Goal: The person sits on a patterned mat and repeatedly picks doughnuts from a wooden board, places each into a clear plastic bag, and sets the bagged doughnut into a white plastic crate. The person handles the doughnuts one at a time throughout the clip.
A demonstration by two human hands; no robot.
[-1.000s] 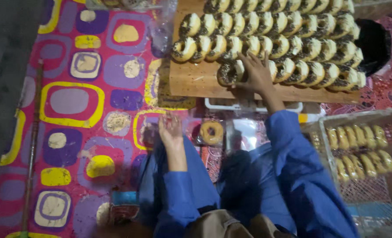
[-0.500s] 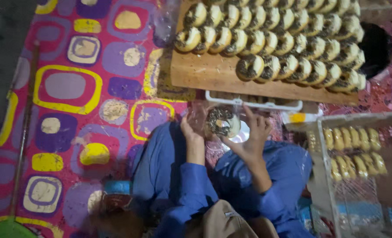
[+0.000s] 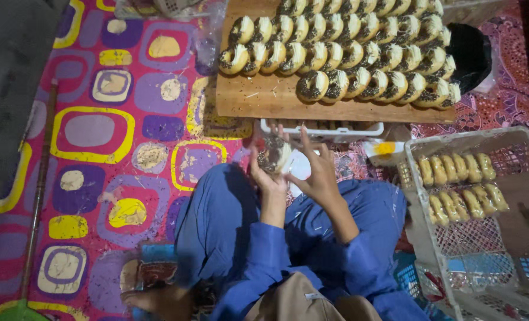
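I sit cross-legged in blue clothes. My left hand (image 3: 265,172) and my right hand (image 3: 318,171) are raised together in front of me, both touching one sprinkle-covered ring pastry (image 3: 274,154). The left palm cups it from the left, and the right hand's fingers spread against its right side. Ahead lies a wooden board (image 3: 264,100) with rows of several cream-filled, sprinkle-topped pastries (image 3: 348,56) leaning on one another.
A white wire basket (image 3: 454,244) at my right holds several plain long buns (image 3: 459,181). A white tray edge (image 3: 323,128) sits below the board. A black bowl (image 3: 471,53) lies at the far right. A colourful patterned mat (image 3: 110,154) covers the floor, with a stick (image 3: 38,190) on its left.
My right hand took a pastry from the board's front row and brought it back. Both hands now meet around it in front of me.
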